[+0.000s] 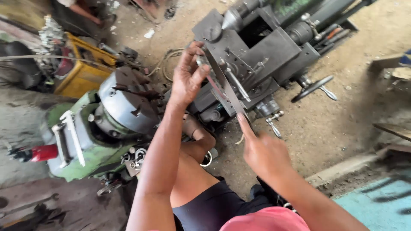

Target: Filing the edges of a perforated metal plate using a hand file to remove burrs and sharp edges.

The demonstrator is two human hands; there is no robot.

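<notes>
Dirt floor (351, 81) spreads all around, sandy and brown, with a blue patch at 4 o'clock. On it stands a big grey lathe (265, 51) with a round chuck (128, 102) on a green body at 9 o'clock. A yellow box (83, 70) sits at 10 o'clock. The left hand (188, 75) pinches the top of a long flat metal strip (227, 87). The right hand (263, 152) presses one finger on its low end.
</notes>
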